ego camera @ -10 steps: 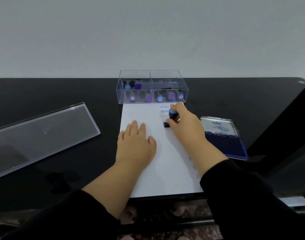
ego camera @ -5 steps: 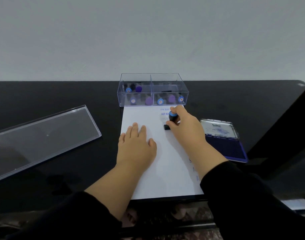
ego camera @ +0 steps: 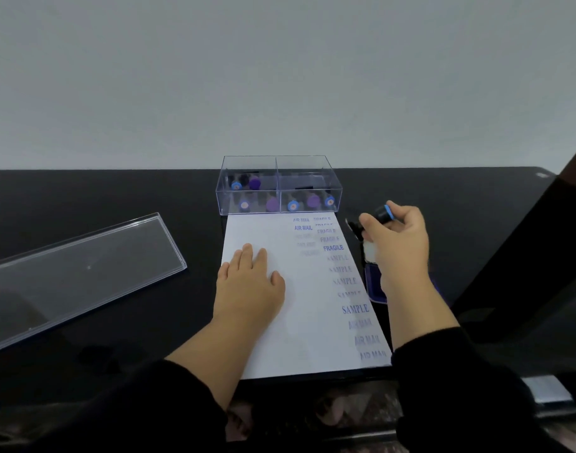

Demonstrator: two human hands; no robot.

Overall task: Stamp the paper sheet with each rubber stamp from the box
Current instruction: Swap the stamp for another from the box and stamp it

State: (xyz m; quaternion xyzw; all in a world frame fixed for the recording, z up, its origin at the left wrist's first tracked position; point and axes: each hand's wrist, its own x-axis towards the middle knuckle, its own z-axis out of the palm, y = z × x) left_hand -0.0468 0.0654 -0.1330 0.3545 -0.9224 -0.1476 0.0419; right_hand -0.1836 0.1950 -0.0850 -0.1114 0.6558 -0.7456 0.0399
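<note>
A white paper sheet (ego camera: 299, 322) lies on the black table, printed down its right side with blue AIR MAIL, FRAGILE and SAMPLE marks. My left hand (ego camera: 249, 286) lies flat on the sheet, fingers straight. My right hand (ego camera: 396, 246) grips a black rubber stamp with a blue ring (ego camera: 383, 214), lifted off the sheet and tilted, to the right of the paper above the ink pad (ego camera: 376, 289). The clear plastic box (ego camera: 278, 165) stands at the sheet's far edge and holds several blue and purple topped stamps.
The box's clear lid (ego camera: 84, 273) lies on the table at the left. A dark slanted object (ego camera: 541, 256) stands at the right edge. The table's near edge runs just below the sheet.
My right hand has lifted the stamp off the upper part of the sheet and moved it right, over the ink pad. My left hand stays flat on the paper.
</note>
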